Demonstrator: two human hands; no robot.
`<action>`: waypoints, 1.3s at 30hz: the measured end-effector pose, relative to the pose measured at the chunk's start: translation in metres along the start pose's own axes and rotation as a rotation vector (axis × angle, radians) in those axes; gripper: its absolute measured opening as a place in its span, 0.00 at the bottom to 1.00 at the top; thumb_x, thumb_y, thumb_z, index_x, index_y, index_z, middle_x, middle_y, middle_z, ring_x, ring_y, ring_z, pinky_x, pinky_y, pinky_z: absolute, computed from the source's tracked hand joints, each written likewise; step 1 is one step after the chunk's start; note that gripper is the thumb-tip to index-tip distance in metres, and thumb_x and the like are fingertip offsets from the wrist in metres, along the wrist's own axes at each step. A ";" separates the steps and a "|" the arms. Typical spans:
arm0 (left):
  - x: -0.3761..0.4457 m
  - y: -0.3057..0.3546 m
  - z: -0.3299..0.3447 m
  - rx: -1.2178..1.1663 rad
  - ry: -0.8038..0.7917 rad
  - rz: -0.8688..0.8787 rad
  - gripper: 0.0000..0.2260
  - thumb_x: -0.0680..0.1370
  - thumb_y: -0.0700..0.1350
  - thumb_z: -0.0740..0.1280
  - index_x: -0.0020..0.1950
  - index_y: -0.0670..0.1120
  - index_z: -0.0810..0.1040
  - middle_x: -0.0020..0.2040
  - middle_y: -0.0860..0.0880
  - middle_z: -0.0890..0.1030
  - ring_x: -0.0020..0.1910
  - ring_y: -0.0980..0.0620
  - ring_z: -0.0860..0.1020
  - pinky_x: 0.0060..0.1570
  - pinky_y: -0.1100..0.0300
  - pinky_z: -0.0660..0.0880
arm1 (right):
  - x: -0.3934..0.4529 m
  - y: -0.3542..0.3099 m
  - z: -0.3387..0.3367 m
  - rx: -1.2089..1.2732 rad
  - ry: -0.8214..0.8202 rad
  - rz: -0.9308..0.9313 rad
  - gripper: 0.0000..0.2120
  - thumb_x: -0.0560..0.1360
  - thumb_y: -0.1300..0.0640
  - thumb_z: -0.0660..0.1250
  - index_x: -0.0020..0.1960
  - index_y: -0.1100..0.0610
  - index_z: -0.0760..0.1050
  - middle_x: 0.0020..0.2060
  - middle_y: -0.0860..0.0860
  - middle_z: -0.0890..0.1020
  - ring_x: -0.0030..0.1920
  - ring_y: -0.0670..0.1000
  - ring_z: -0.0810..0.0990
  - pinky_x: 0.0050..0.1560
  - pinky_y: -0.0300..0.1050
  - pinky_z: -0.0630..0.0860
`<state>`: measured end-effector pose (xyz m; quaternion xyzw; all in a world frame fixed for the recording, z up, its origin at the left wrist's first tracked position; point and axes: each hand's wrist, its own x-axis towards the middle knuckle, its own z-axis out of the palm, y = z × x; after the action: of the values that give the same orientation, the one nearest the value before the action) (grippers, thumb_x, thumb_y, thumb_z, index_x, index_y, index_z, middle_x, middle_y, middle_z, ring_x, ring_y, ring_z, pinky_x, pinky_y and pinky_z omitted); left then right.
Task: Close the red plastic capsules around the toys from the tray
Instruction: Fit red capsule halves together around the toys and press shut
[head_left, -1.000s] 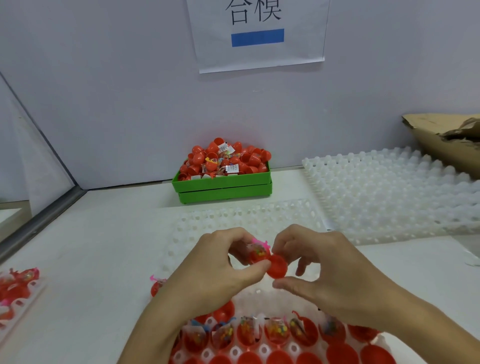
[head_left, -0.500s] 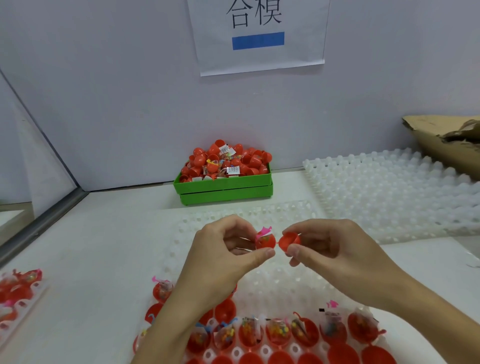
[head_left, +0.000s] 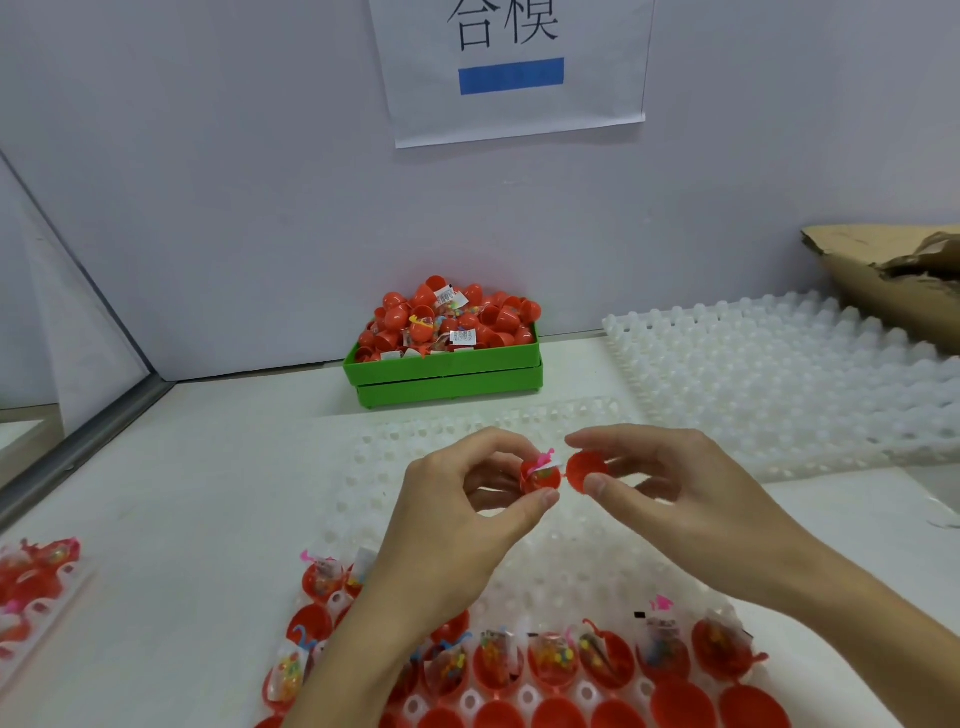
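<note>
Capsule halves sit apart above the white tray: my left hand pinches the filled half, a pink toy bit and paper slip poking out, while my right hand pinches the empty cap just beside it, mouths facing. I would tuck the slip and pink piece inside first, line the rims up square, then press evenly, I judge, so nothing gets caught in the seam. Near me on that tray, open red halves hold bagged toys. Beyond the tray, a green bin is heaped with red capsules.
</note>
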<state>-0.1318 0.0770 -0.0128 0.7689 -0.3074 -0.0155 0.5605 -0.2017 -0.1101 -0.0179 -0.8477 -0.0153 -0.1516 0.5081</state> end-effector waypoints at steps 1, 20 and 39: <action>0.000 0.000 0.001 0.006 -0.007 0.005 0.11 0.71 0.39 0.77 0.45 0.54 0.82 0.40 0.52 0.84 0.41 0.55 0.84 0.45 0.66 0.79 | 0.000 0.000 0.000 -0.023 0.028 -0.021 0.12 0.73 0.46 0.69 0.57 0.41 0.80 0.49 0.36 0.83 0.53 0.38 0.81 0.50 0.40 0.80; -0.006 0.001 0.012 0.058 -0.162 0.041 0.12 0.71 0.39 0.76 0.50 0.53 0.82 0.43 0.53 0.84 0.44 0.56 0.83 0.47 0.66 0.79 | -0.003 -0.008 0.001 -0.220 0.133 -0.210 0.05 0.70 0.56 0.74 0.38 0.46 0.82 0.36 0.39 0.83 0.45 0.45 0.81 0.43 0.37 0.72; -0.004 -0.002 0.011 -0.090 -0.149 -0.023 0.13 0.71 0.40 0.77 0.52 0.52 0.81 0.46 0.52 0.85 0.49 0.54 0.84 0.49 0.61 0.81 | 0.001 -0.008 0.007 0.355 0.303 -0.037 0.04 0.67 0.51 0.73 0.41 0.50 0.85 0.37 0.47 0.86 0.38 0.42 0.82 0.42 0.31 0.76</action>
<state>-0.1386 0.0699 -0.0198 0.7430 -0.3385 -0.0927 0.5699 -0.2006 -0.1002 -0.0137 -0.7122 0.0193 -0.2815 0.6428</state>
